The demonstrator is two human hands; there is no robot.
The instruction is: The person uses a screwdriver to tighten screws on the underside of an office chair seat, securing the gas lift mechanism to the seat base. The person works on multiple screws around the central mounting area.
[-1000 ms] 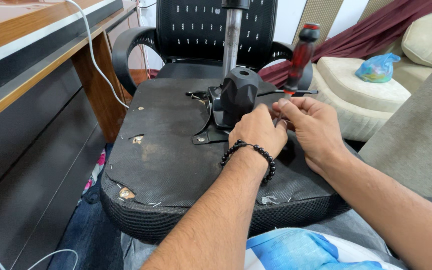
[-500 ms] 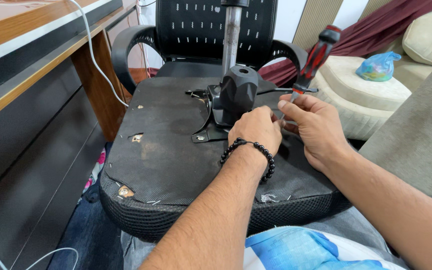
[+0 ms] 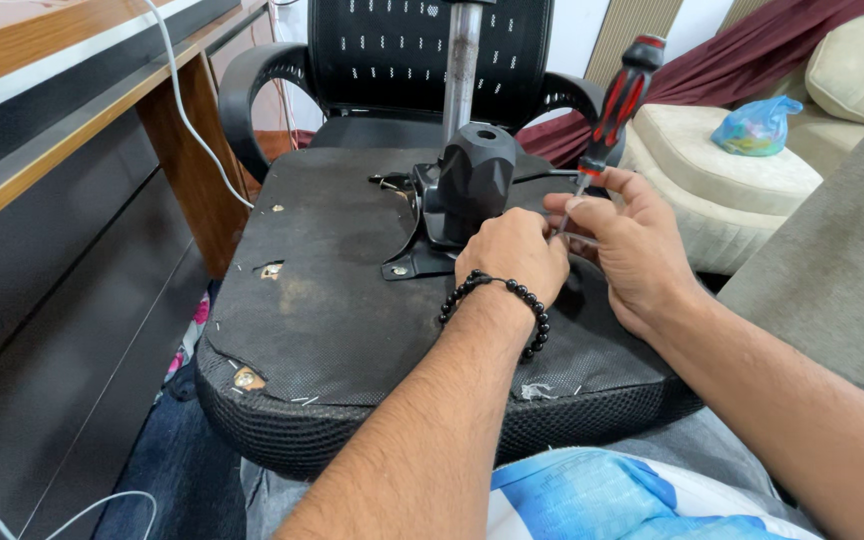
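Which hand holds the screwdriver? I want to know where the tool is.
The right hand pinches the red-and-black screwdriver by its shaft; the left hand, with the bead bracelet, rests beside the black mechanism.

An upturned office chair seat (image 3: 352,310) fills the middle of the frame, its black underside worn and torn at the lower left edge. A black tilt mechanism (image 3: 472,185) with a metal column (image 3: 460,60) rises from it at upper centre. The left hand (image 3: 512,255), a black bead bracelet (image 3: 497,300) on its wrist, rests curled against the mechanism's base. The right hand (image 3: 627,245), just beside it, grips the shaft of a red-and-black screwdriver (image 3: 622,100) whose handle tilts toward the upper right. A wooden desk (image 3: 42,110) runs along the left; a cream sofa (image 3: 722,190) with a blue bag (image 3: 757,125) sits at upper right.
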